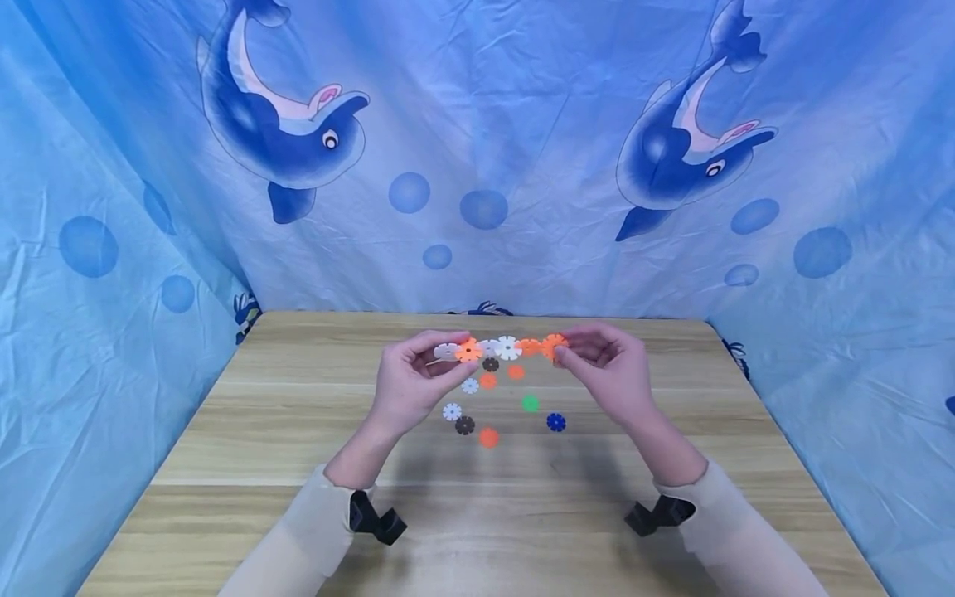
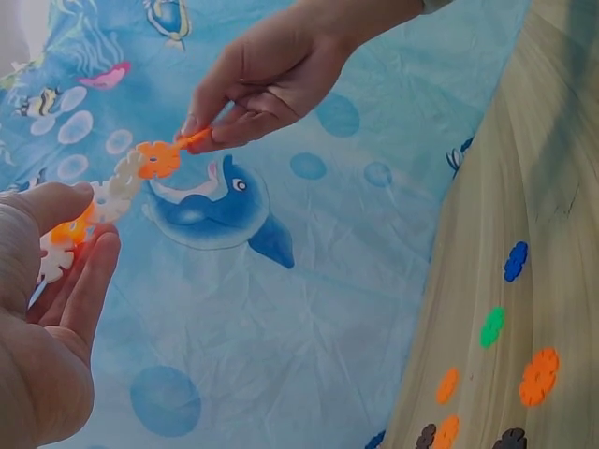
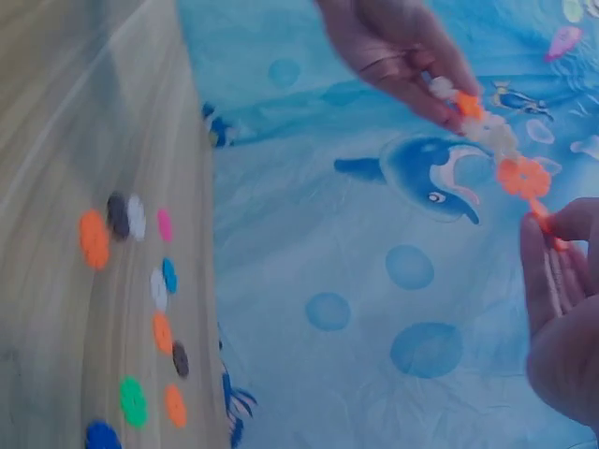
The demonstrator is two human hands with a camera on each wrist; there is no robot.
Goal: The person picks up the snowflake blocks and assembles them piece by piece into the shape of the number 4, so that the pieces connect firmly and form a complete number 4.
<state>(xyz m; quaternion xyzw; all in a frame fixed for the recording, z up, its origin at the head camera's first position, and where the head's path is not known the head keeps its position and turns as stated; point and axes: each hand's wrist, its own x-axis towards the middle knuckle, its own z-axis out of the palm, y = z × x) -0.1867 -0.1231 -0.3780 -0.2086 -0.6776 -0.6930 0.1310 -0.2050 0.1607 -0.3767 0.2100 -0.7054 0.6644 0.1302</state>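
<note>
A row of interlocking notched plastic discs (image 1: 508, 348), white and orange, is held up above the table between both hands. My left hand (image 1: 403, 381) pinches an orange disc (image 1: 468, 350) near the row's left end, where a white disc lies against the fingers. At the right end, my right hand (image 1: 621, 377) pinches another orange disc (image 1: 554, 346) between thumb and fingers. The left wrist view shows an orange disc (image 2: 158, 160) and white ones linked between the hands. In the right wrist view the row slants down to the right hand (image 3: 571, 299).
Loose discs lie on the wooden table (image 1: 246, 448) below the hands: a green one (image 1: 530, 404), a dark blue one (image 1: 555, 422), an orange one (image 1: 488, 437), a dark one (image 1: 465, 425), a white one (image 1: 452, 411) and others. A blue dolphin-print curtain (image 1: 522, 274) surrounds the table.
</note>
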